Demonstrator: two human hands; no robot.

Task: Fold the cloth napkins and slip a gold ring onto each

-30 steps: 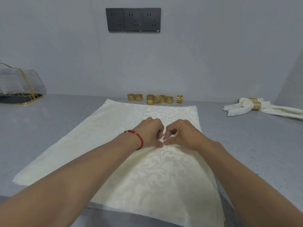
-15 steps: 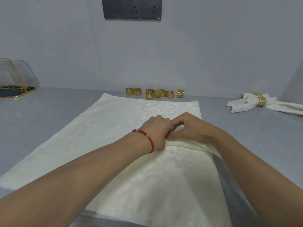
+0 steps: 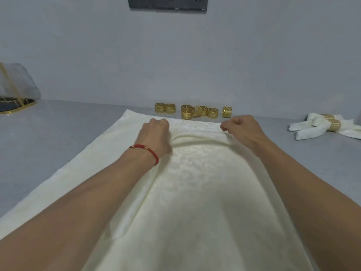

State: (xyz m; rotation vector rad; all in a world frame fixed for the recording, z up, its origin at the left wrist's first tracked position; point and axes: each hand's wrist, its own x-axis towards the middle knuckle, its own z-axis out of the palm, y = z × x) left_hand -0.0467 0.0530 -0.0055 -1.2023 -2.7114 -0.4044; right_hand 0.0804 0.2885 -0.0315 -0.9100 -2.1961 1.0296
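A large cream damask napkin (image 3: 191,202) lies spread on the grey counter. My left hand (image 3: 156,133), with a red cord at the wrist, grips a raised fold of the cloth near its far edge. My right hand (image 3: 242,130) pinches the same fold further right, and the cloth sags in a ridge between the two hands. Several gold rings (image 3: 195,110) stand in a row by the wall just beyond the napkin. A folded napkin with a gold ring on it (image 3: 330,126) lies at the far right.
A clear cover with gold trim on a dark tray (image 3: 13,94) stands at the far left against the wall. Dark wall sockets (image 3: 168,3) sit above. The grey counter (image 3: 58,133) shows bare on both sides of the napkin.
Both hands pinched the cloth together at its middle, then moved toward the wall and apart, drawing up a fold. The camera tilted down and closer.
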